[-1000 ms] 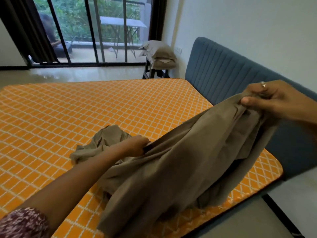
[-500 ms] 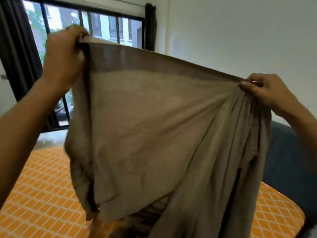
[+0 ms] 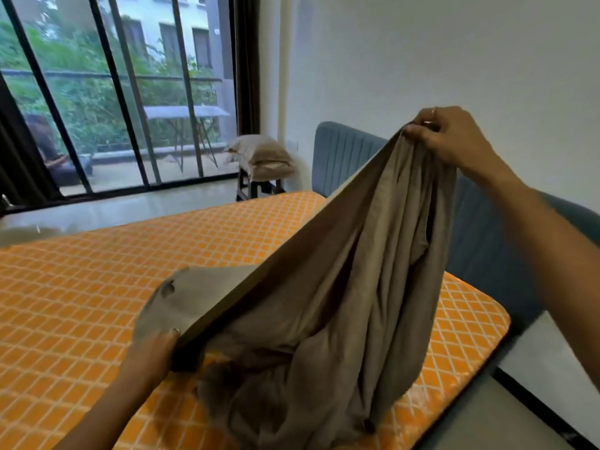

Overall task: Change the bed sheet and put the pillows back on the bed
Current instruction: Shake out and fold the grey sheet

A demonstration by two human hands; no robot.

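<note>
Sheet (image 3: 341,287) gripped by L hand (image 3: 152,352) & R hand (image 3: 448,138).

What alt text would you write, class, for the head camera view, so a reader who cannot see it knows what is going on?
A person holds a taupe bed sheet over a bare orange mattress, the right hand gripping it high and the left hand gripping an edge low. Behind, pillows sit stacked on a stool beside a blue headboard.

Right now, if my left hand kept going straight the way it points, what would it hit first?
Probably the sheet your left hand already grips; beyond that fold, likely the mattress.
</note>
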